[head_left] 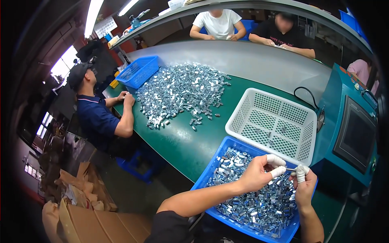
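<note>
I have a slim metal piece point(290, 169) pinched between my two hands, above the far right corner of the near blue basket point(211, 164). My left hand point(257, 175) presses thumb and forefinger together on the piece's left end, the forefinger above and the thumb below, both tips wrapped in white. That forearm comes in from the left of the basket and slants up across it, back of the hand turned upward. My right hand point(304, 184) curls its white-wrapped fingertips round the other end, knuckles bent; its forearm rises steeply along the basket's right side, and the hand leans in toward the left one. The two sets of fingertips nearly meet, with a short stretch of bare metal between them.

Under my wrists, the basket holds a heap of small shiny metal parts point(253, 210). Just beyond it stands a white plastic basket point(240, 111) with a few pieces on its floor. Farther off to the basket's left, a loose pile of similar parts point(182, 91) spreads over the green tabletop point(178, 148).
</note>
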Demonstrator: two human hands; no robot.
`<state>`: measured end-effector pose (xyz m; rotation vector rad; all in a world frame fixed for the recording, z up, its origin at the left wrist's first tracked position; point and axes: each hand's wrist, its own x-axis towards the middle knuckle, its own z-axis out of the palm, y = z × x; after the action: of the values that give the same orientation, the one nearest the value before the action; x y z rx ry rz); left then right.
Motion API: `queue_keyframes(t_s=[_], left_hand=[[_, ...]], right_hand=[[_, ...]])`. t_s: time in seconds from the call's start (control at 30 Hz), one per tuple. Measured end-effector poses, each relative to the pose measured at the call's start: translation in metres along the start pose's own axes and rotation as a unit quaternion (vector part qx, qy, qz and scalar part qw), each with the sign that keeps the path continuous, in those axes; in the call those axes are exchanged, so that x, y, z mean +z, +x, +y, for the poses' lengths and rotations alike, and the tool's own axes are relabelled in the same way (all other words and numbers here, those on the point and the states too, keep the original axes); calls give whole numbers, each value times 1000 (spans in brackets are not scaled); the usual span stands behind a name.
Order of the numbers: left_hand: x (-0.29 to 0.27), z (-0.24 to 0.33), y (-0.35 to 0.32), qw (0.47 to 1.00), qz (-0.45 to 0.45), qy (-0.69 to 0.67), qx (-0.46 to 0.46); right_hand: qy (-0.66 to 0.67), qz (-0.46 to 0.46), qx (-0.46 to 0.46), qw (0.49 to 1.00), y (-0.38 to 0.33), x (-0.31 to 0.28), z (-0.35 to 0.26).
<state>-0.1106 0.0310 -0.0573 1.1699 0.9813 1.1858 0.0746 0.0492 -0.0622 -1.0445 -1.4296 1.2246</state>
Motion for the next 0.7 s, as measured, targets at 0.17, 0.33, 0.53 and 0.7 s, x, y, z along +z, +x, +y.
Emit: queue_keyframes(t_s=[0.17, 0.33, 0.53, 0.7], left_hand=[[-2, -5, 0, 999, -37, 37, -9], [-2, -6, -1, 996, -81, -46, 0], [8, 3, -12, 961, -25, 196, 194], [7, 8, -2, 867, -11, 327, 377]], right_hand=[[-27, -25, -36, 999, -3, 1, 1], [-9, -59, -15, 998, -7, 6, 0], [-12, -105, 51, 993, -8, -1, 0], [142, -181, 275, 933, 5, -3, -15]])
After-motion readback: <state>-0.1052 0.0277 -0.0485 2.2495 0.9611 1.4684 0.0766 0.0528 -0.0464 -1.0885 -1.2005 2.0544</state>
